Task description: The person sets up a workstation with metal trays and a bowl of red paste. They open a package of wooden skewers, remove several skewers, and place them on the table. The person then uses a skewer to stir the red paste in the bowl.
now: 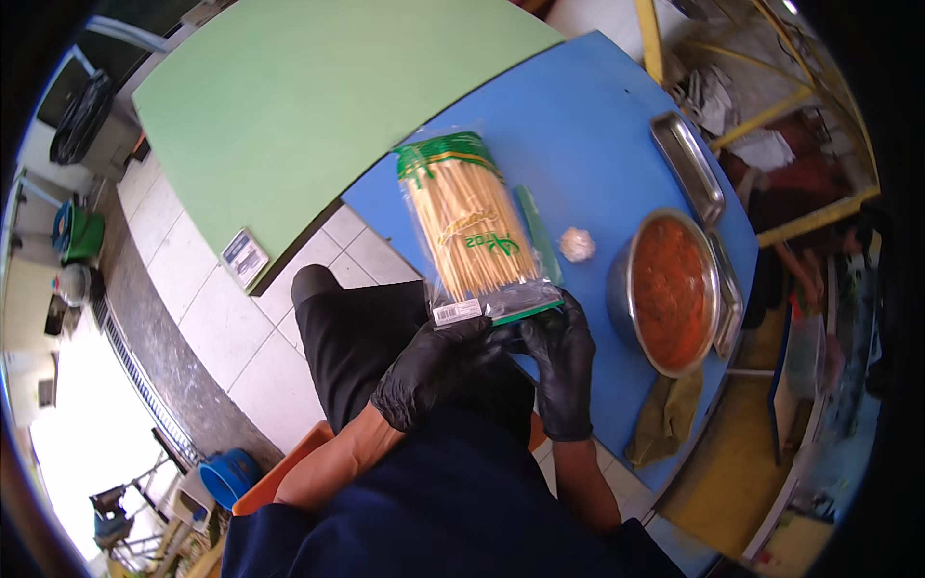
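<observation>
A transparent plastic pack of bamboo skewers (470, 224) with green printing lies across the edge of the blue table in front of me. My left hand (433, 368), in a black glove, grips the near end of the pack by its labelled corner. Beside it my right hand (560, 354), also black-gloved, pinches the green-edged corner of the same end. The fingertips are partly hidden under the plastic. Right of the pack are a flat green object (538, 231) and a small whitish crumpled lump (577, 245), whose material I cannot tell.
On the blue table (556, 108) stands a steel bowl (623, 289) of red-orange sauced food, with metal trays (686, 166) behind it and an olive cloth (666, 423) nearby. A small scale (246, 258) sits on the green table's corner (289, 108). Another person's arm (798, 271) shows far right.
</observation>
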### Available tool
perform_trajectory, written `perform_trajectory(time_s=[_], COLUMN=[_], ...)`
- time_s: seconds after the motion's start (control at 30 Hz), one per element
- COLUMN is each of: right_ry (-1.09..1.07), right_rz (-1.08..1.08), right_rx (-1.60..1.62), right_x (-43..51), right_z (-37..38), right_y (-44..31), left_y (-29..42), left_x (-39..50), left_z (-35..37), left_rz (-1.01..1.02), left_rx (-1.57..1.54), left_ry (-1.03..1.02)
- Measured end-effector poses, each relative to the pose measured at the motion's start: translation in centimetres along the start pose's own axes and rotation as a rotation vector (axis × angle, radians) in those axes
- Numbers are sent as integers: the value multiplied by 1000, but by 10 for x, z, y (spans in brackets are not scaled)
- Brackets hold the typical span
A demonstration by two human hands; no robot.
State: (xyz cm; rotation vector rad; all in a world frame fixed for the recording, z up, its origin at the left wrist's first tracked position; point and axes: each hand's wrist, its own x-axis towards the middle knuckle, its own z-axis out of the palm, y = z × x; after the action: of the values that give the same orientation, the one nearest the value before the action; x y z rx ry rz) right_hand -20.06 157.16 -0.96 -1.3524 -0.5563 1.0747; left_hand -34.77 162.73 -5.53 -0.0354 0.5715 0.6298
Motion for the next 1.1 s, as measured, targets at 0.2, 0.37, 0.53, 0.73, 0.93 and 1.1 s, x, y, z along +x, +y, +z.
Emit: perform_trajectory(time_s=[0.2, 0.37, 0.53, 0.73, 0.93, 1.1], right_ry=[51, -14, -52, 157, 28, -73], right_rz=[-172, -214, -329, -446, -76, -97], right_rx=[82, 111, 242, 93, -295, -117], right_x=[21, 34, 32, 26, -4, 18], right_z=[-16, -11, -1, -15, -50, -35], right_y=[20, 10, -3, -11, 15, 31], left_y=[12, 28, 31, 18, 19, 9], left_x=[-33, -22, 8, 16, 17, 14], left_z=[9, 45, 77, 78, 60, 59], left_rz=[749, 1176, 909, 980, 910, 999], left_rx=[1402, 2011, 1867, 1927, 2574, 2292], left_ry=[195, 168, -104, -26, -220, -167])
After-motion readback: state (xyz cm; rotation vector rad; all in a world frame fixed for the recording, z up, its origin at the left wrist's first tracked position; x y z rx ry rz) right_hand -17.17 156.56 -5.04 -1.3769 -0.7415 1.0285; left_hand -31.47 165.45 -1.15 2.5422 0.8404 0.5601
